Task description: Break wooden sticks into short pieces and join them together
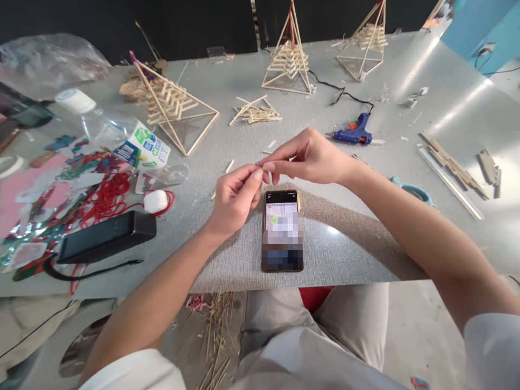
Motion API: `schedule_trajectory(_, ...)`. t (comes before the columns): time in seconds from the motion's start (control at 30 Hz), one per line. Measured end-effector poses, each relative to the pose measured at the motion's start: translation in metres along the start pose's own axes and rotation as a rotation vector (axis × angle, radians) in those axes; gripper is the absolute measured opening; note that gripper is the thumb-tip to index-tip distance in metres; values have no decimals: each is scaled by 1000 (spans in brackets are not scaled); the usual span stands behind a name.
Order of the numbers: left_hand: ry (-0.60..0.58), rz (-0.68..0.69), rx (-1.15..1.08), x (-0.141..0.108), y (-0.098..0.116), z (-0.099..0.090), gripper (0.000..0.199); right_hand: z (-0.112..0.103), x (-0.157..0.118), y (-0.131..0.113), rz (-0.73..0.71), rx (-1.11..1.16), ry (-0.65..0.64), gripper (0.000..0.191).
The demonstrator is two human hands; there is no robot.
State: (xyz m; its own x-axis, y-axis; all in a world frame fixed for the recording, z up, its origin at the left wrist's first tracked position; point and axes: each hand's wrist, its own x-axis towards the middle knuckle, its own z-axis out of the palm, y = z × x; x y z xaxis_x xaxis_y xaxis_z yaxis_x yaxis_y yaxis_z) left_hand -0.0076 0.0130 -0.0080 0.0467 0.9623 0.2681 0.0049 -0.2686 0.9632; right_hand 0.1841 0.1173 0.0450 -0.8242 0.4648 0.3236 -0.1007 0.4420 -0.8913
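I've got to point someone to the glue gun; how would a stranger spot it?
On the grey table, find the right hand. Just beyond its wrist lies the glue gun, nozzle pointing left, a black cable trailing behind. Its dark-blue body and orange trigger set it apart from the light-blue handle beside the forearm.
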Motion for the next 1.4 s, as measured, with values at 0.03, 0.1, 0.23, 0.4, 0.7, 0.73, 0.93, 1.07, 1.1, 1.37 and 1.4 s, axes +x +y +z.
schedule_trajectory(0.03,-2,-18,-19,1,-1,0,30,0,0,1,-10,-12,-11,31)
schedule_trajectory(0.1,-8,-53,-74,2,-3,0,30,-1,-1,3,-19,-23,-36,30)
schedule_trajectory(0.23,-42,-145,-212,3,-1,1,28,-5,-1,6,-9,-9,-70,34)
schedule_trajectory(0.4,-93,-184,-241,0,6,2,27,-8,-1,12,-8,48,-90,37)
schedule_trajectory(0.7,-124,-103,-158,0,4,3,26,-11,-1,13,-10,50,-116,35)
schedule_trajectory(0.73,-124,-83,-154,0,4,3,25,-11,-1,12,-13,42,-113,35)
schedule_trajectory(0.93,-105,-48,-174,2,8,2,26,-4,-1,1,-43,-29,-58,35)
schedule_trajectory(1.07,-54,-46,-192,0,13,4,26,5,-2,-5,-88,-72,0,32)
schedule_trajectory(1.1,-32,-43,-191,0,14,4,26,7,-2,-6,-100,-86,15,32)
schedule_trajectory(1.37,101,-30,-167,2,20,6,35,21,-4,-8,-151,-152,53,44)
schedule_trajectory(1.4,101,-23,-170,3,20,6,35,21,-4,-8,-151,-142,56,45)
